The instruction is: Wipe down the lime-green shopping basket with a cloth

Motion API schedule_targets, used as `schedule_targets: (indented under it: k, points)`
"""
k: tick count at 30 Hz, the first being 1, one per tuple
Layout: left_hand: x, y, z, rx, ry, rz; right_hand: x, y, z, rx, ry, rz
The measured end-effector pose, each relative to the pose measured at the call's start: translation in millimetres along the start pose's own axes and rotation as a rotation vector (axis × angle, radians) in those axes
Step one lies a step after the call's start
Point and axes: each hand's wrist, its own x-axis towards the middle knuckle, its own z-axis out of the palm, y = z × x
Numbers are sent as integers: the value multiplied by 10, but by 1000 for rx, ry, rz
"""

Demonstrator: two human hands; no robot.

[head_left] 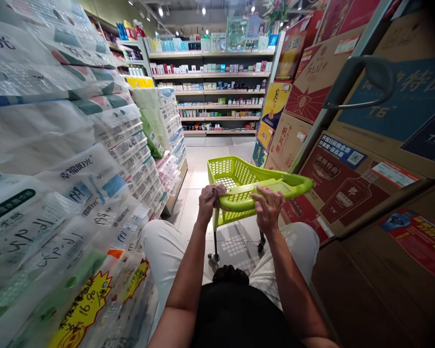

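A lime-green shopping cart [246,171] with a perforated plastic basket stands at an angle between my knees. Its thick handle [235,204] points toward me. My left hand [207,200] is closed on a greyish-pink cloth [220,190] and presses it against the left end of the handle. Farther right, my right hand [269,205] grips the handle, fingers over its top beside a flat panel. The basket's visible floor shows only its lattice. Below the cart, black legs end in small casters [213,257] on the tiled floor.
Tall stacks of wrapped tissue packs [65,159] with price signs line my left. Cardboard cartons [351,179] are piled on my right, where a grey handle [362,84] juts out. Ahead, a pale tiled aisle [195,169] leads to shelves of small boxed goods [210,75].
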Motion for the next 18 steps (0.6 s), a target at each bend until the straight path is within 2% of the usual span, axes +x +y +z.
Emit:
schedule_targets:
  k: [2, 4, 8, 11, 13, 16, 18]
  points:
    - [-50, -13, -9, 48, -124, 60, -2, 3, 4, 9, 21, -3]
    - [-105, -42, 1, 16, -130, 47, -7, 13, -3, 3, 23, 6]
    - [-204, -182, 118, -173, 118, -102, -12, 20, -17, -17, -7, 25]
    - [-328, -227, 212, -169, 234, -62, -11, 12, -6, 5, 17, 7]
    - [-433, -204, 230, -114, 204, 12, -10, 12, 1, 13, 31, 2]
    - [-532, -190, 211, -53, 72, 90, -9, 21, -5, 1, 18, 14]
    - [-515, -238, 203, -82, 111, 73, -10, 27, -10, 7, 20, 17]
